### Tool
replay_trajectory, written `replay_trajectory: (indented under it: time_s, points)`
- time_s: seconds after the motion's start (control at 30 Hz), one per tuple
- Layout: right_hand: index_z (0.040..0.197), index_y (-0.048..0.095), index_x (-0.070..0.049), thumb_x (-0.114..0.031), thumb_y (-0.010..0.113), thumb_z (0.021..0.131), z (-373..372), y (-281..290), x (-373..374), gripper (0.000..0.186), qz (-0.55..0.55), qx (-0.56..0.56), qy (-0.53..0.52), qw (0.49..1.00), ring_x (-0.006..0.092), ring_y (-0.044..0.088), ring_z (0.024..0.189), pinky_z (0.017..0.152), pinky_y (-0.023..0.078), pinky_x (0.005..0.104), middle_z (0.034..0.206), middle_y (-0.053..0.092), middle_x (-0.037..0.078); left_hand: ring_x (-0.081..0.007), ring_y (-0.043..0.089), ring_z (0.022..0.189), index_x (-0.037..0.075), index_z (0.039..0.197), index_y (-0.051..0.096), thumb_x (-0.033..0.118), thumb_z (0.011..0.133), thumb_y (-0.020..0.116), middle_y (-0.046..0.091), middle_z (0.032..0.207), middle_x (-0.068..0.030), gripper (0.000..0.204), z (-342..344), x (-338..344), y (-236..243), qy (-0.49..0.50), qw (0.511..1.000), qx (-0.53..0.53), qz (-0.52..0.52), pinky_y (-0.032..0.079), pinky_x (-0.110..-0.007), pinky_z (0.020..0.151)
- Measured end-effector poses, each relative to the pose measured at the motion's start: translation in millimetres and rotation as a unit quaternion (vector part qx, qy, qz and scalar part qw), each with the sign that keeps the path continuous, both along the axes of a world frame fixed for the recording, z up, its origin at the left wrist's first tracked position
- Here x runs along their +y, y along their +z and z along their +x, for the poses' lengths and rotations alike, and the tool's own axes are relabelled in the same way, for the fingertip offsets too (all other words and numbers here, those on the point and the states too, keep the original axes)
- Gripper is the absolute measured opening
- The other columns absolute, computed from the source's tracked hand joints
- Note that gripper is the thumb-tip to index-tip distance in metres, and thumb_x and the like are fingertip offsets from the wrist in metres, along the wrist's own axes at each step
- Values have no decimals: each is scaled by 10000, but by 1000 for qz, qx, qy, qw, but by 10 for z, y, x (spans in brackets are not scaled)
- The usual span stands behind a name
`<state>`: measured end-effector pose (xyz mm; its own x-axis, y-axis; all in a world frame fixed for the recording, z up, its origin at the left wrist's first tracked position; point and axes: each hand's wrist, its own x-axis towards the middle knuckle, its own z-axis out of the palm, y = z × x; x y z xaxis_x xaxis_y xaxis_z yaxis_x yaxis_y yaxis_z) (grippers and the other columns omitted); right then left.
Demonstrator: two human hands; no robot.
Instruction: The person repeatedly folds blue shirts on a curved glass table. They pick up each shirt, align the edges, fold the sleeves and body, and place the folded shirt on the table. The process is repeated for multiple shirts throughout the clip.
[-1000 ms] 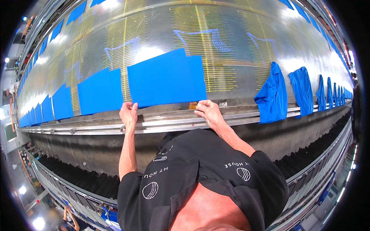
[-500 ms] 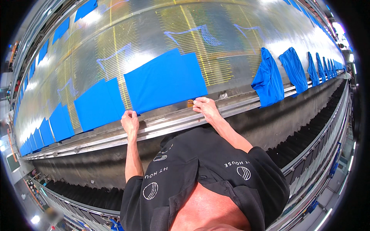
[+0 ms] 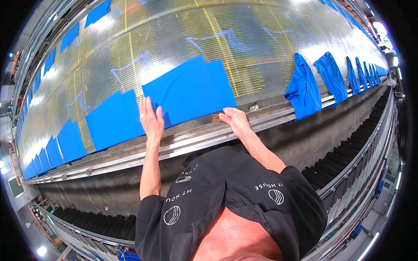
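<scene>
A flat blue fabric piece (image 3: 187, 89) lies smooth on the long metal table, its near edge along the table rail. My left hand (image 3: 151, 122) is open, fingers stretched out at the piece's left edge, close to its near left corner. At the near right part of the same edge, my right hand (image 3: 235, 120) is closed in a pinch, its fingertips on the fabric's border. To the left lies another flat blue fabric piece (image 3: 112, 119), with several more beyond it in a row.
Crumpled blue fabric pieces (image 3: 301, 89) hang over the rail on the right in a row. The metal table (image 3: 167, 41) bears yellow line grids and pale blue outlines. A metal rail (image 3: 183, 148) runs along its near edge. More blue pieces (image 3: 69, 37) lie along the far edge.
My left hand has let go of the near left corner and moved up along the left edge, its fingers now stretched out. The right hand stays almost in place.
</scene>
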<state>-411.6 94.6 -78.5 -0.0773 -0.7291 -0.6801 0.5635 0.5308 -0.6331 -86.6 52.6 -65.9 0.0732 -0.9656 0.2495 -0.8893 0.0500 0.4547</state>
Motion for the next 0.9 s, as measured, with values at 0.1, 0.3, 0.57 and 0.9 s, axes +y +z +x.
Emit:
replay_trajectory:
  time_s: [0.1,0.3,0.57,0.9]
  points:
    - [1066,577,102,-36,625,920,-28,-4,-4,206,15,17,26,999,280,669,897,815,601,383,994,619,155,-382,188,1494,38,1543,271,374,1023,459,229,1621,-155,646,-53,-272,-172,-28,989,-107,102,135,-562,1198]
    - [986,609,96,-39,626,911,-47,-32,-46,154,25,87,58,994,260,687,784,719,615,358,890,639,143,-374,81,1520,59,1572,196,468,1045,339,140,1654,-109,682,147,-418,-300,-12,969,-199,148,10,-632,1177]
    - [947,621,87,-79,632,917,-61,83,-104,170,38,196,74,977,203,689,691,606,613,308,833,649,128,-395,7,1522,21,1562,205,478,1023,388,102,1651,-166,730,-184,-492,-249,-15,974,-185,126,-24,-673,1148]
    - [993,643,68,-166,685,894,-154,204,-94,257,29,300,180,936,181,682,679,583,593,291,857,672,133,-387,62,1518,111,1532,333,508,960,517,195,1628,-154,720,-1546,-445,-301,-305,944,-114,41,57,-663,1165]
